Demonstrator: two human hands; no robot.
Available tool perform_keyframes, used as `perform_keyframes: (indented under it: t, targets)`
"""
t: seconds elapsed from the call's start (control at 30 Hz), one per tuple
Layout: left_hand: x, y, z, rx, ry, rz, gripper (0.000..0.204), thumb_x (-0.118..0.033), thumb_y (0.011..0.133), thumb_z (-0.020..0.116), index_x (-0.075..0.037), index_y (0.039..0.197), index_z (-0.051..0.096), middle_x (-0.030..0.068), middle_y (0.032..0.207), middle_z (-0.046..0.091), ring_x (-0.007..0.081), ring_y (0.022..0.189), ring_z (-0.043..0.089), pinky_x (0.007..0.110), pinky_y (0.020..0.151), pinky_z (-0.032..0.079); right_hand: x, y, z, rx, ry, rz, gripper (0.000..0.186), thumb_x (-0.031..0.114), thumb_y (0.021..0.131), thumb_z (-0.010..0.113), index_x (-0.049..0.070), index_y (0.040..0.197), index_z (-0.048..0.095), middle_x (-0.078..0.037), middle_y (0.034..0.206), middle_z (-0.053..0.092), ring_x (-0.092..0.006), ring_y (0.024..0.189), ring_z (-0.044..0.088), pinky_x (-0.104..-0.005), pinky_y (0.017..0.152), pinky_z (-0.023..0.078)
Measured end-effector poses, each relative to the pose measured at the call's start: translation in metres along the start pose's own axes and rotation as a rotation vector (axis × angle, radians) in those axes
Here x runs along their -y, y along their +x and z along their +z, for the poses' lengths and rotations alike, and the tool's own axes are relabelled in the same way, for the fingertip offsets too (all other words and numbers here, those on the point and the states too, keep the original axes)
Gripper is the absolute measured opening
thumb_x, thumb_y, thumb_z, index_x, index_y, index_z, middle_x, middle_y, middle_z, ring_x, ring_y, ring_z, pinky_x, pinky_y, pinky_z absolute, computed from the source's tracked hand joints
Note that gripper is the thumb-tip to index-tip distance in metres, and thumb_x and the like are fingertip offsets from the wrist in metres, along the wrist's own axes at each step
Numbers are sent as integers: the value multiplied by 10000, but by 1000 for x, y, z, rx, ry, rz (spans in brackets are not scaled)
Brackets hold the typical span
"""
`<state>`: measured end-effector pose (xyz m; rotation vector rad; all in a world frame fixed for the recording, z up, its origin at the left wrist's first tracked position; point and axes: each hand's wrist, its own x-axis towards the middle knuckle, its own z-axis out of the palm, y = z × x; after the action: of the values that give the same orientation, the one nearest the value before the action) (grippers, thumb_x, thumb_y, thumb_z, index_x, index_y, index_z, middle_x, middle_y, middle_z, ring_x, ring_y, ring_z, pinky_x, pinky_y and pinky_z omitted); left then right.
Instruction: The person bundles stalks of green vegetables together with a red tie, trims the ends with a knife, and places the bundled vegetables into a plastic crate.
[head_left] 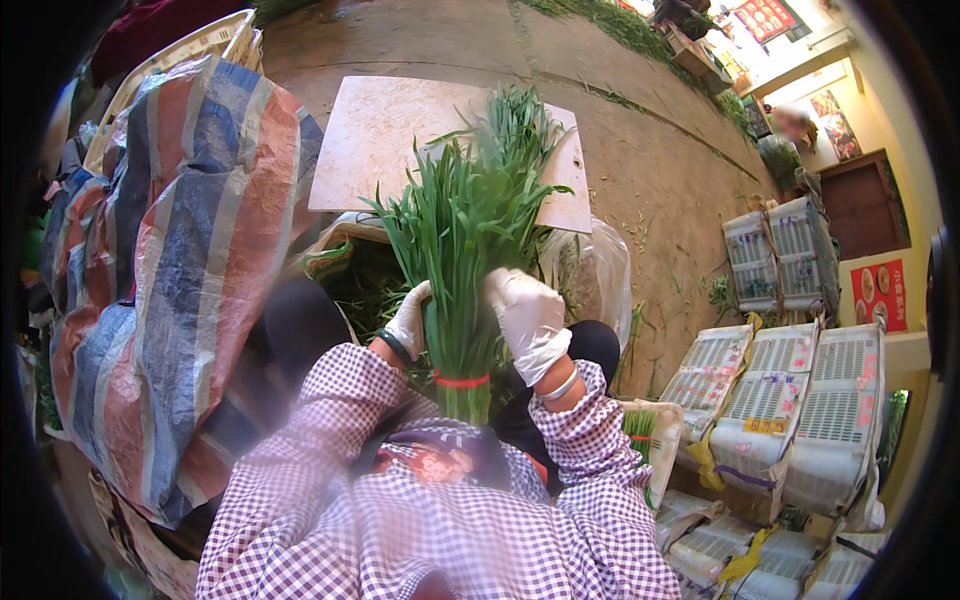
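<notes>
An upright bundle of long green leaves (450, 270), tied low with a red band (460, 382), stands in front of my body. My left hand (407, 318), in a white glove, is wrapped round its left side, fingers partly hidden by leaves. My right hand (523, 312), also gloved, is closed at the bundle's right side, gripping leaves. More green leaves (530, 130) lie behind it on a pale board (365, 130). Below the board is an open bag (345, 262) of loose greens, with a clear plastic bag (595, 280) to its right.
A striped tarp (180, 290) fills the left, beside a cream crate (205, 45). Stacked white crates (760, 400) stand at the right; a box of banded bundles (660, 450) is by my right arm. A person (795, 125) is at the far right, beyond greens on the floor.
</notes>
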<state>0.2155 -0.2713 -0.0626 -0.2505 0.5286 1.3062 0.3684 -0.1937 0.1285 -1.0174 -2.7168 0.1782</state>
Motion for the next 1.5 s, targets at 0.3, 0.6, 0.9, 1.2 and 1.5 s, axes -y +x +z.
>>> perform_keyframes:
  t: [0.3,0.6,0.9,1.2,1.5]
  targets:
    - [1,-4,2,105,-31,51,552,-424,925,624,-37,1318,632,170,1272,688,335,1108,677,503,1013,535,-11,31,-23,-435,245,105,110,174,965,657,78,912,655,-118,819,698,-260,725,699,-387,664,561]
    - [0,-3,-4,265,-149,13,549,-418,959,597,-29,1345,615,184,1323,659,348,1175,645,509,1066,499,-19,-4,-38,-136,791,254,145,5,874,764,22,1010,715,14,836,680,-45,749,599,-222,673,501]
    - [-5,-24,22,148,-106,81,523,-385,935,635,-15,1305,623,164,1265,688,320,1088,684,487,992,547,-13,-20,17,-283,880,444,638,153,795,888,44,1320,542,-123,1201,666,-190,987,669,-330,885,552]
    - [-6,-51,87,203,522,411,465,-237,871,737,-39,1273,616,53,1104,691,195,974,669,348,894,547,-2,-14,33,-298,1351,354,348,44,881,769,-23,1191,625,-59,1103,695,-146,971,639,-301,871,526]
    - [0,-60,83,116,132,294,494,-278,924,700,-40,1344,594,125,1272,683,276,1123,674,426,1004,549,-41,-29,36,-314,1303,485,330,-4,886,676,22,1215,665,16,1126,673,-119,987,604,-286,905,490]
